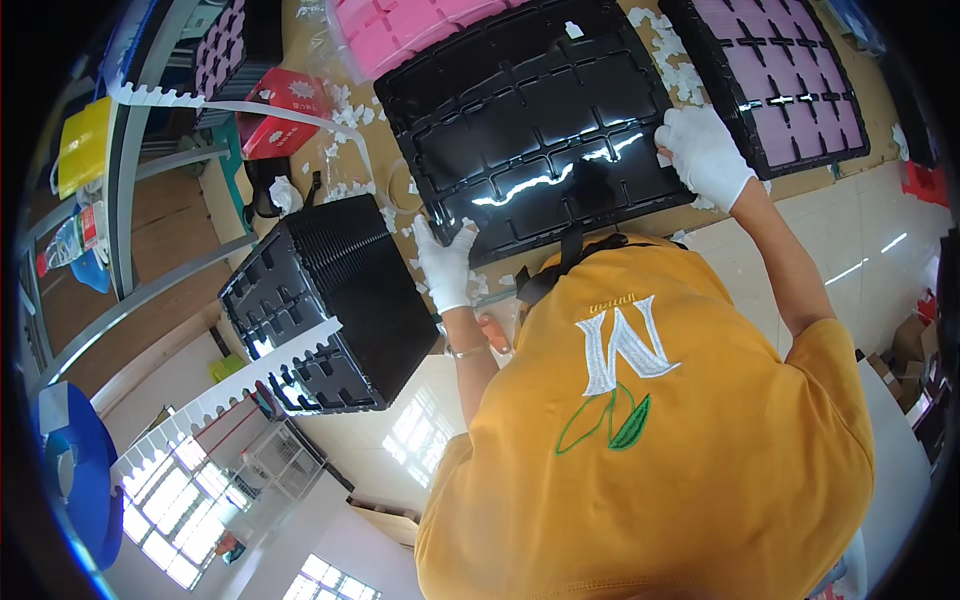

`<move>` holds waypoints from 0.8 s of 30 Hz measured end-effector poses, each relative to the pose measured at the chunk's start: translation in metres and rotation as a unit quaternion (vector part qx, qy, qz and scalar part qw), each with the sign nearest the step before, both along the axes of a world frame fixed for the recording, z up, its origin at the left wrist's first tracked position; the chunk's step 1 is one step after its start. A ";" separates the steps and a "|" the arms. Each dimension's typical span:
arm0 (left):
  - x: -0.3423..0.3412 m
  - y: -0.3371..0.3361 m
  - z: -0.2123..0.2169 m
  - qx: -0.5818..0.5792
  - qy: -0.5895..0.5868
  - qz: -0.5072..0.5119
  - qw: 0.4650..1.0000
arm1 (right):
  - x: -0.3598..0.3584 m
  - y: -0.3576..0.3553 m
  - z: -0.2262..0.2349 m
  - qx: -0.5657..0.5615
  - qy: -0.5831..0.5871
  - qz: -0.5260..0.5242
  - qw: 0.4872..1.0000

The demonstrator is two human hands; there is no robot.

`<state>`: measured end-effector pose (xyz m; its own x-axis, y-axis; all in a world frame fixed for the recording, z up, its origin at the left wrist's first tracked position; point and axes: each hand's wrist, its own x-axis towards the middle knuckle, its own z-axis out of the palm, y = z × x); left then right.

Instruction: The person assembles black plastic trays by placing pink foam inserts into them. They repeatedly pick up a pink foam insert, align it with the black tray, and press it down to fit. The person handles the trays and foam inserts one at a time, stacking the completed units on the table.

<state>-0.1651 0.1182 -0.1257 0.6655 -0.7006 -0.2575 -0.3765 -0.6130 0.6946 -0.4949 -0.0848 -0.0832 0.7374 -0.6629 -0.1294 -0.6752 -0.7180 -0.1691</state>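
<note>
On the brown tabletop (880, 140), directly ahead of the person, lies a glossy black tray (535, 130) with moulded ridges. Its long axis runs left to right, tilted so that the right end reaches slightly farther away. The gloved left hand (445, 262) is at the near left corner, thumb and fingers spread wide. The gloved right hand (705, 152) is at the right edge, fingers curled close together; whether they grip the rim I cannot tell. At the near edge, a black strap (572, 245) overlaps the tray. A small white piece (573, 30) sits near the far edge. Pink material (410, 30) lies just beyond, and a black tray with mauve inserts (780, 75) lies to the right, white scraps (668, 50) between. Near the left hand, a tall stack of black trays (370, 290) crowds that side. Farther left, a red box (285, 112) bears white print, too small to read. White lettering and a green leaf motif mark the person's orange-yellow shirt (650, 480).
</note>
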 end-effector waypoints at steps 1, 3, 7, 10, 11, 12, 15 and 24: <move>0.001 0.001 -0.003 -0.001 -0.016 -0.004 1.000 | 0.001 0.000 0.001 -0.005 0.003 0.010 1.000; 0.002 0.001 -0.006 0.000 -0.032 -0.010 0.999 | 0.002 0.001 0.004 0.003 0.005 0.017 1.000; 0.002 0.003 -0.008 -0.011 0.008 -0.006 1.000 | -0.018 0.022 0.006 -0.017 -0.018 0.064 0.998; 0.001 0.000 -0.007 -0.024 0.040 0.008 0.999 | -0.049 0.054 0.005 -0.061 -0.154 0.083 0.983; -0.001 0.001 -0.005 -0.024 0.045 0.014 0.999 | -0.056 0.061 0.005 -0.067 -0.217 0.080 0.971; -0.003 0.001 -0.003 -0.018 0.044 0.015 0.999 | -0.059 0.059 0.007 -0.066 -0.220 0.043 0.972; -0.004 0.001 0.002 -0.007 0.041 0.007 0.999 | -0.067 0.044 0.004 -0.072 -0.199 -0.072 0.975; 0.007 0.002 -0.008 -0.008 0.019 -0.017 1.000 | 0.043 -0.097 -0.017 -0.193 -0.246 -0.005 0.950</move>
<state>-0.1580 0.1198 -0.1337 0.6313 -0.7266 -0.2710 -0.3700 -0.5893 0.7182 -0.4517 -0.1814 -0.0999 0.6389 -0.5980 0.4839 -0.5893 -0.7848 -0.1917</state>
